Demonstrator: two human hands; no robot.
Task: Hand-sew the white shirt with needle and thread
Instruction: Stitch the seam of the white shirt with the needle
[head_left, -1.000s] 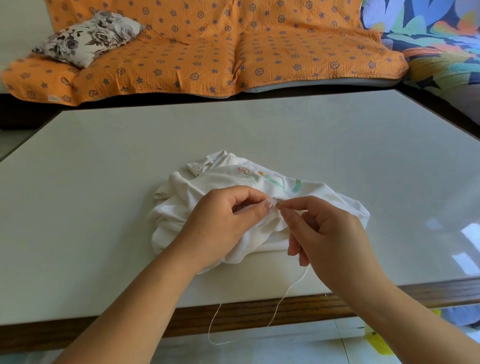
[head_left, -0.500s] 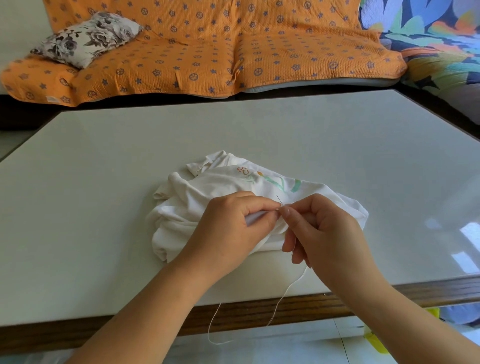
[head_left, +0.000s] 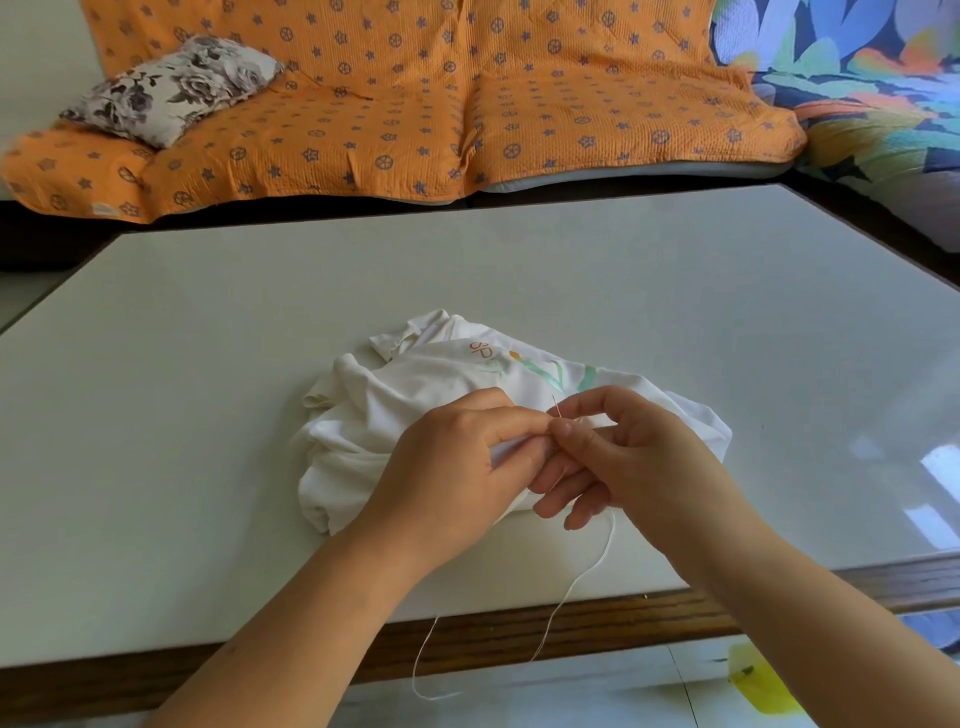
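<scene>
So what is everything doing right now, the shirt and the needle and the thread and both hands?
white shirt: crumpled in a heap on the table.
needle: points up, pinched by the right hand.
thread: slack, looping down past the table's front edge.
left hand: grips a fold of the white shirt.
right hand: thumb and forefinger pinch the needle.
flowered pillow: lying on the orange sofa cover.

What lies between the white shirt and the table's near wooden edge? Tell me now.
Head view: mostly bare tabletop, crossed by the left forearm, the right forearm and the white thread, which trails from beneath the right hand over the edge.
</scene>
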